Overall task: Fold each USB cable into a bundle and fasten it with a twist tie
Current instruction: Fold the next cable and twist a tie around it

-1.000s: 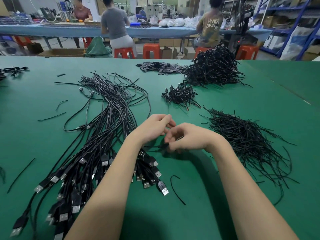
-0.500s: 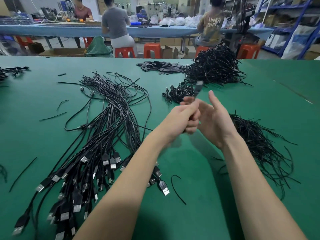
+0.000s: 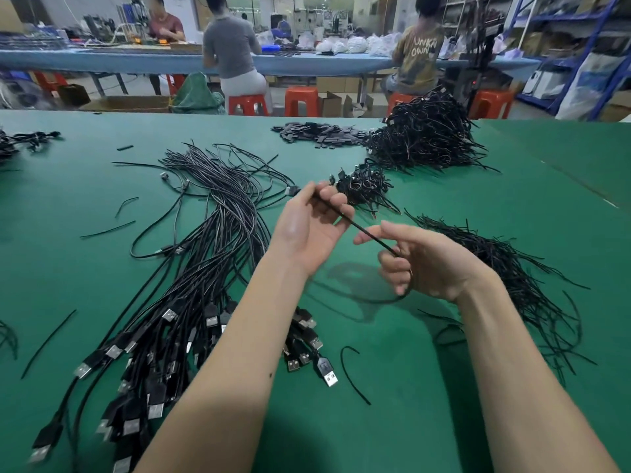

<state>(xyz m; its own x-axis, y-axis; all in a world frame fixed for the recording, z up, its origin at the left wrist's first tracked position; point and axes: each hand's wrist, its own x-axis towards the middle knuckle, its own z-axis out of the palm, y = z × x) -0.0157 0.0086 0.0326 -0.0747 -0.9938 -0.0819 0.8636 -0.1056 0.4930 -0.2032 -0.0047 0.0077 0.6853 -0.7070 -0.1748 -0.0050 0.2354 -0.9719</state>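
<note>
Her left hand and right hand both pinch one thin black USB cable taut; she should fold even loops before tying.

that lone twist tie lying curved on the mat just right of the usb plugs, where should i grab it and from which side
Pinch the twist tie at its hooked upper end, coming from above with the right hand. That end curls away from the loose USB plug beside it, so fingers probably find room there. The tie lies flat on the green mat, so a fingertip pinch seems likelier to work than a scoop.
</note>
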